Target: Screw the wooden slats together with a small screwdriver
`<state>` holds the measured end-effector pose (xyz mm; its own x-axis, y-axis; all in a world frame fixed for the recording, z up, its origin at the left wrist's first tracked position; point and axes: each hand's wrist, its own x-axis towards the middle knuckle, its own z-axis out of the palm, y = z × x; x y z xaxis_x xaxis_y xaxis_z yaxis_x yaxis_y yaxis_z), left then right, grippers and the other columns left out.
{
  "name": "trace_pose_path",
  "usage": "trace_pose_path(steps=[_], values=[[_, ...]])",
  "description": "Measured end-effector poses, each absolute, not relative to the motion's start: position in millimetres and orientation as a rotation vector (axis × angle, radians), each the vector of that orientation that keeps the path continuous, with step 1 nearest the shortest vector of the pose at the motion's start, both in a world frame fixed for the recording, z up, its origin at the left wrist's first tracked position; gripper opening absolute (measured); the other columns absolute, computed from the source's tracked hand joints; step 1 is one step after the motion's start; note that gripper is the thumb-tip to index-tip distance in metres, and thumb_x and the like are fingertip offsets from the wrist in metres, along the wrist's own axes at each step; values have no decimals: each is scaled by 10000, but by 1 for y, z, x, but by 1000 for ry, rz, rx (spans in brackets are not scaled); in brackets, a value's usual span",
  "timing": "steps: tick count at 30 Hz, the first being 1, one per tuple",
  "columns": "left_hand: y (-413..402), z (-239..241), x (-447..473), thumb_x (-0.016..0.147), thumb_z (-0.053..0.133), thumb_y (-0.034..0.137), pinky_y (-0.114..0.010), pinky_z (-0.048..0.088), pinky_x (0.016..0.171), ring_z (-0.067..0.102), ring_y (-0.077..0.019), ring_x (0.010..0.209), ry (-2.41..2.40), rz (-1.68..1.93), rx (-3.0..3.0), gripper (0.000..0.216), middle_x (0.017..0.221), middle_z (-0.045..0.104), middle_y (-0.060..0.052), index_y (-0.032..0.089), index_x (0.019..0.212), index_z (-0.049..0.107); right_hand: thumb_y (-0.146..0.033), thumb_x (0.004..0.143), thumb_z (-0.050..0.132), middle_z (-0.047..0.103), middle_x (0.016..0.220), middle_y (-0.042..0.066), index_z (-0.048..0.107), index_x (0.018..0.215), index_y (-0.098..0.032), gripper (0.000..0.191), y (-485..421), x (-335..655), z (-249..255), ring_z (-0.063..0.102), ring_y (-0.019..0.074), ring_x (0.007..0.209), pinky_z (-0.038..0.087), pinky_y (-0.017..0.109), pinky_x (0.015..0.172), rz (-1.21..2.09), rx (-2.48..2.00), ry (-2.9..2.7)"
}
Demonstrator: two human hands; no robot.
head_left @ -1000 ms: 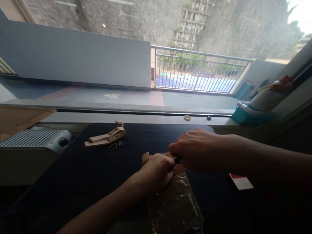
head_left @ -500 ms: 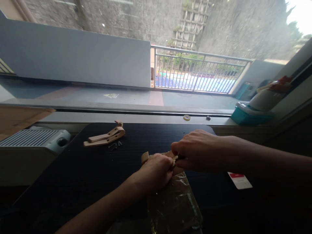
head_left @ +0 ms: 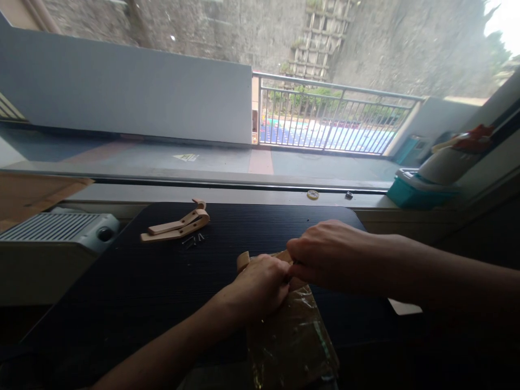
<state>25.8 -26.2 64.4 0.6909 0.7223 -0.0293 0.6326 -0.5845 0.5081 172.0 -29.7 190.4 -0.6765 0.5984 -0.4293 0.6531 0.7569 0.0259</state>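
The left hand (head_left: 260, 287) presses down on a wooden piece (head_left: 244, 261) on the black mat (head_left: 142, 287). The right hand (head_left: 329, 254) pinches something small and dark against it; plastic wrap (head_left: 292, 336) lies just below.

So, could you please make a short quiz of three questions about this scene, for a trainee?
1. True or false: the left hand and right hand meet over one small wooden piece.
2. Where do the loose screws lie? A) on the window ledge B) beside the joined wooden pieces C) on the plastic bag
3. What lies on the black mat under the left hand, toward the person?

Key
1. True
2. B
3. A clear plastic bag
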Motion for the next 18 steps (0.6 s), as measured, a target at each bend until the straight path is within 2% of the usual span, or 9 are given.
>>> trace_pose_path(steps=[4,7,12,18], values=[[-27,65,26,803,500,228,-259,416,637,612,-171,698,1063,248,2425,179,751,680,-39,190,686,629,-223,855,520,584,615,10,652,785,-154,165,-30,171,196,450,103,492,235,255,472,-125,995,2528],[-28,65,26,815,488,255,-249,384,580,594,-157,641,1100,275,2447,223,711,663,-43,178,651,616,-159,814,551,611,665,7,661,807,-158,111,-28,173,201,482,101,546,270,243,496,-208,907,2563],[-26,62,27,800,485,220,-241,367,555,587,-146,611,1071,279,2451,205,667,647,-29,177,634,598,-78,786,536,621,693,4,655,800,-133,132,-24,176,194,498,94,587,307,234,538,-264,845,2582],[-26,61,27,765,504,174,-252,409,661,624,-167,723,1018,279,2453,144,744,681,-28,191,678,617,-172,870,475,599,639,15,653,782,-133,203,-26,175,186,464,93,513,259,246,490,-206,961,2534]])
